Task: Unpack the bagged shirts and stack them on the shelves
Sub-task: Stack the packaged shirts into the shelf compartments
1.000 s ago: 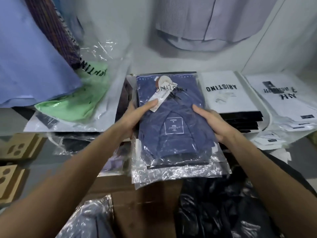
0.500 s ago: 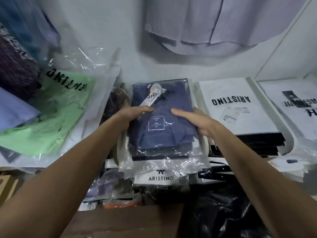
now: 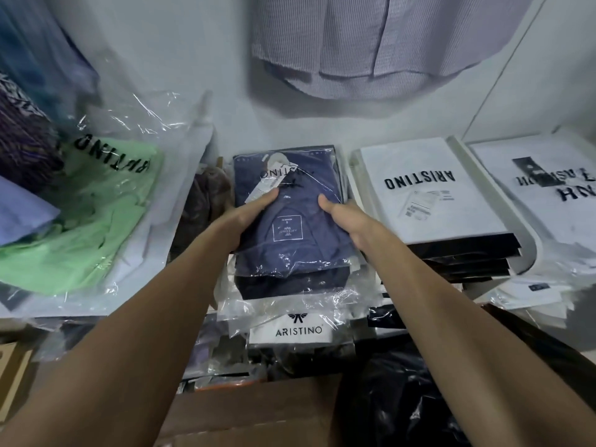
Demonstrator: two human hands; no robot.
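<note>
Bagged navy shirt [image 3: 292,217] is being squared onto the shelf stack, left hand [image 3: 246,217] and right hand [image 3: 346,217] gripping its sides to keep edges aligned.

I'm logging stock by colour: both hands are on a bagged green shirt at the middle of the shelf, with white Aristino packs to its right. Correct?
Not quite: the bagged shirt under the left hand and right hand is navy blue, not green, as the head view shows. The green shirt lies untouched to the left. The white Aristino packs are indeed to its right.
</note>
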